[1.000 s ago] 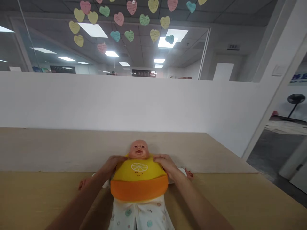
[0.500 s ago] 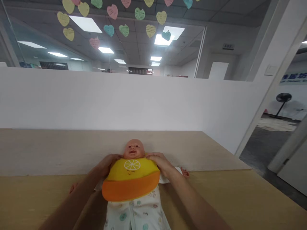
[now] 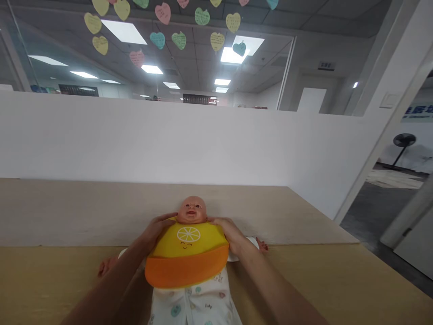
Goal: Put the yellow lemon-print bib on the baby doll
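A baby doll [image 3: 192, 208] lies on its back on the table, head away from me, in a white printed romper [image 3: 189, 307]. Across its chest is a yellow bib [image 3: 169, 243] with a citrus slice, a smiling face and an orange catch pocket [image 3: 186, 270] at the bottom. My left hand [image 3: 158, 229] is closed on the bib's upper left edge, fingertips beside the doll's neck. On the other side my right hand [image 3: 227, 229] holds the bib's upper right edge by the neck. Whatever lies behind the neck is hidden.
The wooden table [image 3: 304, 271] has a paler board [image 3: 84, 212] along its back. Behind stands a white wall [image 3: 152, 140] topped by glass with heart-shaped notes [image 3: 179, 40]. A doorway on the right shows a fan [image 3: 404, 140].
Both hands stay at the bib's neck edges; my left fingers have shifted slightly up toward the neck. The whole view has moved a little, and more of the doll's left-side arm shows.
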